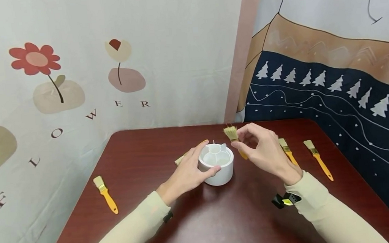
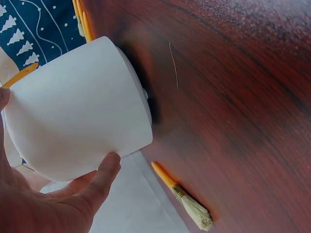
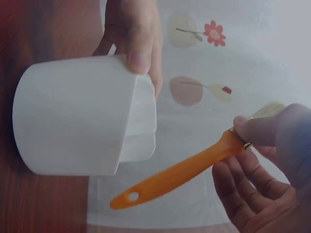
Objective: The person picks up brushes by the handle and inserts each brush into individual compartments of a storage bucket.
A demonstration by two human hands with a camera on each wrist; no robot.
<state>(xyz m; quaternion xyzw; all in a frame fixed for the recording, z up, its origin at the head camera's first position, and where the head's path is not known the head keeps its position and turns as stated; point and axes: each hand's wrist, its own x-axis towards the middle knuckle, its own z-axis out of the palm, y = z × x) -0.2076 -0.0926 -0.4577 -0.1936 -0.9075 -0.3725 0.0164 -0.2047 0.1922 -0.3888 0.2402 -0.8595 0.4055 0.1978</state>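
Observation:
A white round pot with a divided insert stands near the middle of the table. My left hand grips it from the left, thumb at the near rim and fingers round the far side. To the right of the pot my right hand pinches a paintbrush near its metal band between thumb and fingers. Its pale bristles point up, and the orange handle slants down toward the pot's side. Another paintbrush lies behind the pot, partly hidden by my left hand in the head view.
One paintbrush lies at the left of the dark red table. Two more lie at the right: one brush partly behind my right hand, the other brush further out. Printed cloth hangs behind the table.

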